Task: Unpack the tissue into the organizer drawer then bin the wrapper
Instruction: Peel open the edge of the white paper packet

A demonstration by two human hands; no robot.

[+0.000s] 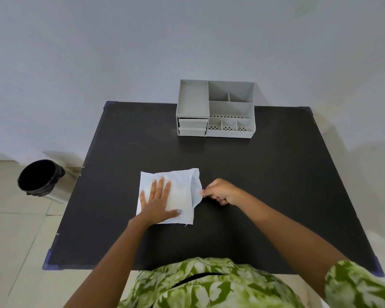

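Observation:
A white tissue pack [180,187] lies flat on the black table [265,174], near the front middle. My left hand [159,201] presses flat on its left half, fingers spread. My right hand [220,191] pinches the pack's right edge, where the thin wrapper lifts slightly. The grey organizer [216,108] stands at the table's far edge; its two small drawers [193,126] at the lower left front are shut. A black-lined bin [40,177] stands on the floor to the left of the table.
A pale wall rises right behind the organizer. Tiled floor lies left of the table. The table's corners carry blue tape. My green patterned top shows at the bottom edge.

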